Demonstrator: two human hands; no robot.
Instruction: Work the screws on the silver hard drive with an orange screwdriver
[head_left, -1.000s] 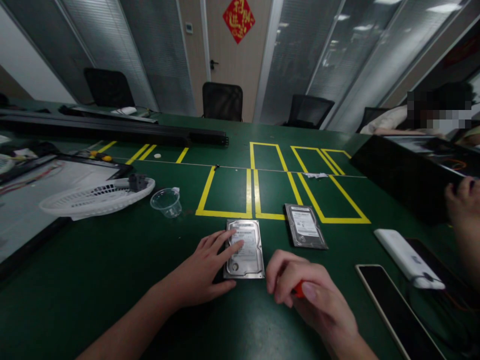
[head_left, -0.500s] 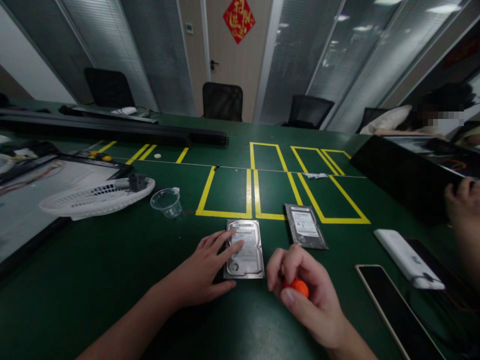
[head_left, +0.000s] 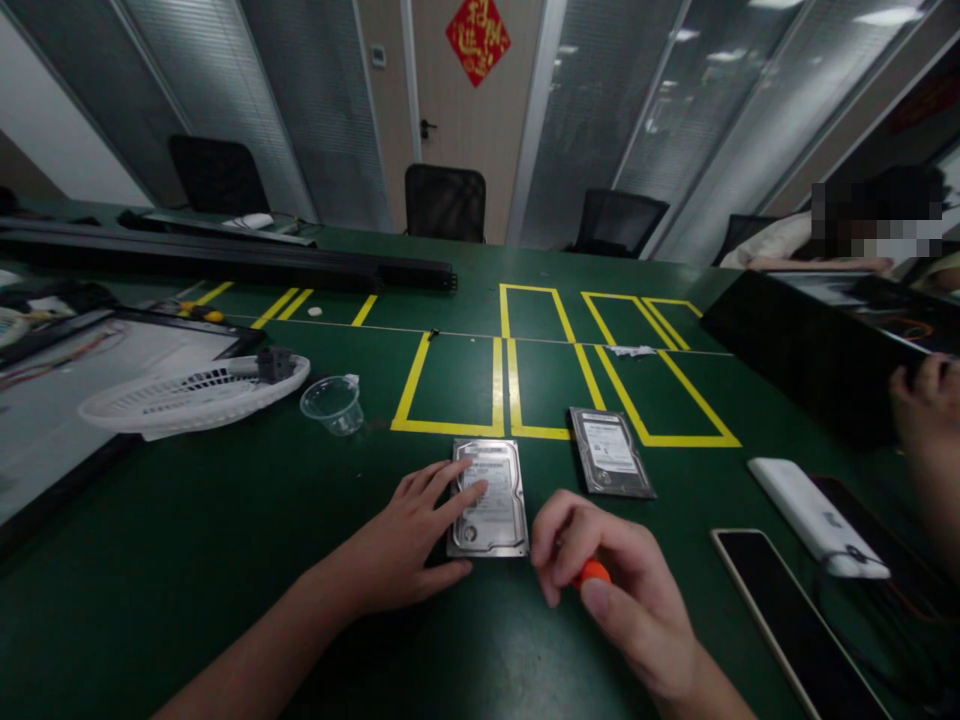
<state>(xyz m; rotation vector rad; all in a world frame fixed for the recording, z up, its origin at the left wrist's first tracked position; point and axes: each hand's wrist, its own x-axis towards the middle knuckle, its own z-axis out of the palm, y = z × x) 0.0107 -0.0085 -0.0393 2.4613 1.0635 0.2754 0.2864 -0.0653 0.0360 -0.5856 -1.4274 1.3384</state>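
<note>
A silver hard drive [head_left: 495, 510] with a white label lies flat on the green table before me. My left hand [head_left: 427, 525] rests on its left part with fingers spread, two fingertips on the label. Just right of the drive's lower corner, my right hand [head_left: 619, 590] is closed around an orange tool handle [head_left: 594, 571]. Only the handle's rounded end shows between thumb and fingers; the rest is hidden. A second hard drive [head_left: 611, 452] lies farther back to the right, touching the yellow tape.
A clear plastic cup [head_left: 334, 408] and a white racket-shaped frame [head_left: 195, 392] are at left. On the right lie a phone [head_left: 787, 610], a white power bank [head_left: 817, 515] and a black case [head_left: 810, 350], with another person's hand [head_left: 930, 410] beside it. Yellow tape [head_left: 450, 428] marks rectangles.
My right hand has turned slightly and its fingers have shifted, so less of the orange handle shows. My left hand and both hard drives have stayed put.
</note>
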